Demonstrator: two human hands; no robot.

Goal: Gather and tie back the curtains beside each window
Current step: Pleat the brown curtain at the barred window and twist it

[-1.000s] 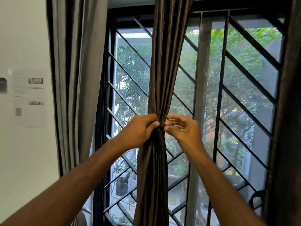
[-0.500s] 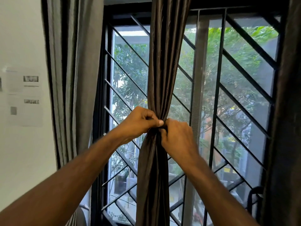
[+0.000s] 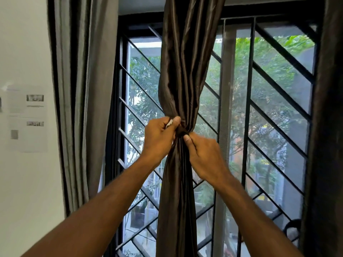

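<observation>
Both hands shifted: left hand (image 3: 160,136) & right hand (image 3: 203,157) fingers pinch tie (image 3: 179,131) on gathered brown curtain (image 3: 182,75); knot unfinished, grey curtain (image 3: 81,89) loose.

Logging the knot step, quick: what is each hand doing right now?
Left hand: grips the gathered brown curtain at the knot.
Right hand: pinches the curtain just below.
</observation>
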